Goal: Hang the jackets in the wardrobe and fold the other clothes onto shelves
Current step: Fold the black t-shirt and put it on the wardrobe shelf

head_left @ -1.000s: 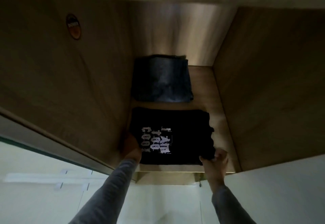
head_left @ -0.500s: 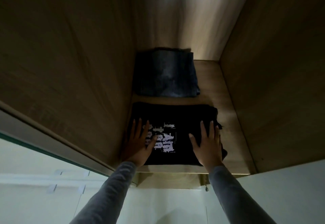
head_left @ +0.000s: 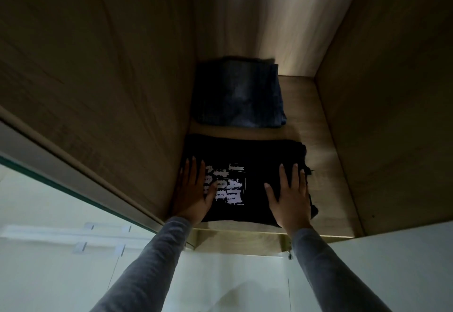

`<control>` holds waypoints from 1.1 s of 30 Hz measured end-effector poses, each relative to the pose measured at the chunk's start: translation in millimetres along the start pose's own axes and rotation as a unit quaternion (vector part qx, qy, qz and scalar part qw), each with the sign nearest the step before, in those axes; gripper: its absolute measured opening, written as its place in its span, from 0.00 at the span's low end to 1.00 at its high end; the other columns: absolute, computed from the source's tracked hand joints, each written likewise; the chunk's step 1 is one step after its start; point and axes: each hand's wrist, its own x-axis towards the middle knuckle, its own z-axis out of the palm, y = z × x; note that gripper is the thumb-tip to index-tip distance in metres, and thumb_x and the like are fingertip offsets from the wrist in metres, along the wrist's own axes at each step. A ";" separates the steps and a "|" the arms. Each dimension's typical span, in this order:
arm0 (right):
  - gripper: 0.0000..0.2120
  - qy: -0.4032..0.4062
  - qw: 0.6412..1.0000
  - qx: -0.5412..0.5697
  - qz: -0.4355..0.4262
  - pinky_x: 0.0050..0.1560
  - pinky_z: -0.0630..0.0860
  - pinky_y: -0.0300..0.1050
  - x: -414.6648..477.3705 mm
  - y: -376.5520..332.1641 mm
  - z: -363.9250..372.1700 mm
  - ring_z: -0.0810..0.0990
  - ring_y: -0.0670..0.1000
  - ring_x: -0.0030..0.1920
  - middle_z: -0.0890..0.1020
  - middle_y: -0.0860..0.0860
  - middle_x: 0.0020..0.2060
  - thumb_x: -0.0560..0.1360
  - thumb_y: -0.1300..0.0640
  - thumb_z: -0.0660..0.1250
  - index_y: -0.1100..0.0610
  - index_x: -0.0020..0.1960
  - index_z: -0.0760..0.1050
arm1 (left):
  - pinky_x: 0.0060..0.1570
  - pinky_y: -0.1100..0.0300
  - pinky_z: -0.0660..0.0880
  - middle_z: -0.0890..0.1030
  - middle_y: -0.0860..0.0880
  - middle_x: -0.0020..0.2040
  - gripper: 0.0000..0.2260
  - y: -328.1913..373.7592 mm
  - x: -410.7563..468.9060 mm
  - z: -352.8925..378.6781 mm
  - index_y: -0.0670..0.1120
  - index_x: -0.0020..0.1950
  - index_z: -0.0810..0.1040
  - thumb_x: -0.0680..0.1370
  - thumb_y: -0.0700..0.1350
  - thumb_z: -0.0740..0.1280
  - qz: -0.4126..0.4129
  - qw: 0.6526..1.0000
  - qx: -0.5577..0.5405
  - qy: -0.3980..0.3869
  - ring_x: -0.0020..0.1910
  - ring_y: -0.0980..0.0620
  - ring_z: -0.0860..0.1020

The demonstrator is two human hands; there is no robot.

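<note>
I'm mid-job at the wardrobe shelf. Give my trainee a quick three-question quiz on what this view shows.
1. True or false: the folded black T-shirt with white print lies in front of the folded dark blue denim garment on the wooden shelf.
2. How do the left hand and the right hand meet the T-shirt? A) pinching its corners B) flat, palms down on top C) hovering clear of it
3. Fill in: the two folded garments sit against the shelf's ____ side wall.

Key: 1 true; 2 B; 3 left.
</note>
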 end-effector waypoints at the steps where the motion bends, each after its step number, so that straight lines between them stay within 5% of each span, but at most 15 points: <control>1: 0.40 0.002 1.000 -0.002 0.000 0.73 0.52 0.54 0.4 0.2 0.5 0.47 0.61 0.76 0.49 0.58 0.77 0.71 0.32 0.38 0.51 0.77 0.50 | 0.73 0.53 0.45 0.53 0.41 0.77 0.33 0.1 -0.3 -0.3 0.41 0.76 0.54 0.78 0.63 0.44 0.002 1.000 -0.003 0.001 0.76 0.44 0.50; 8: 0.36 -0.035 0.998 -0.053 0.015 0.73 0.44 0.60 -2.3 -2.8 -3.2 0.46 0.60 0.76 0.48 0.58 0.77 0.73 0.35 0.41 0.51 0.77 0.48 | 0.72 0.56 0.37 0.49 0.44 0.77 0.40 1.4 -5.9 -8.5 0.42 0.77 0.50 0.74 0.66 0.31 0.025 0.999 0.005 -0.018 0.75 0.49 0.41; 13: 0.35 -0.057 0.998 -0.030 -0.013 0.73 0.45 0.58 -26.9 -18.6 -27.4 0.49 0.59 0.76 0.53 0.60 0.76 0.74 0.41 0.42 0.57 0.76 0.55 | 0.71 0.62 0.35 0.50 0.47 0.78 0.35 19.9 -23.3 -35.2 0.43 0.77 0.51 0.74 0.57 0.33 0.048 0.997 -0.047 -0.036 0.75 0.54 0.41; 18: 0.26 -0.090 0.996 0.003 -0.028 0.75 0.49 0.54 -53.4 -39.4 -79.4 0.49 0.56 0.76 0.53 0.58 0.76 0.80 0.50 0.55 0.55 0.76 0.55 | 0.74 0.58 0.46 0.58 0.43 0.76 0.31 52.2 -48.1 -101.6 0.40 0.75 0.57 0.76 0.54 0.39 0.052 0.995 -0.081 -0.021 0.76 0.47 0.53; 24: 0.25 -0.082 0.994 0.043 -0.054 0.75 0.51 0.51 -91.7 -71.2 -150.7 0.52 0.55 0.76 0.55 0.55 0.76 0.80 0.52 0.57 0.55 0.75 0.58 | 0.72 0.56 0.52 0.64 0.41 0.73 0.29 87.0 -99.9 -180.2 0.38 0.73 0.64 0.80 0.54 0.41 0.055 0.993 -0.106 0.000 0.73 0.44 0.62; 29: 0.23 -0.054 0.991 0.090 -0.079 0.74 0.54 0.51 -130.3 -100.7 -198.5 0.56 0.55 0.75 0.60 0.56 0.74 0.79 0.56 0.58 0.58 0.73 0.62 | 0.59 0.52 0.73 0.77 0.39 0.62 0.20 93.0 -145.4 -235.0 0.36 0.62 0.76 0.78 0.46 0.54 0.079 0.988 -0.120 0.050 0.60 0.42 0.77; 33: 0.19 -0.014 0.985 0.146 -0.094 0.68 0.65 0.48 -175.1 -137.8 -227.3 0.67 0.55 0.68 0.69 0.56 0.68 0.78 0.57 0.60 0.59 0.69 0.67 | 0.69 0.62 0.58 0.65 0.46 0.74 0.20 85.7 -193.0 -279.1 0.42 0.73 0.65 0.83 0.48 0.51 0.047 0.987 -0.109 0.109 0.72 0.49 0.65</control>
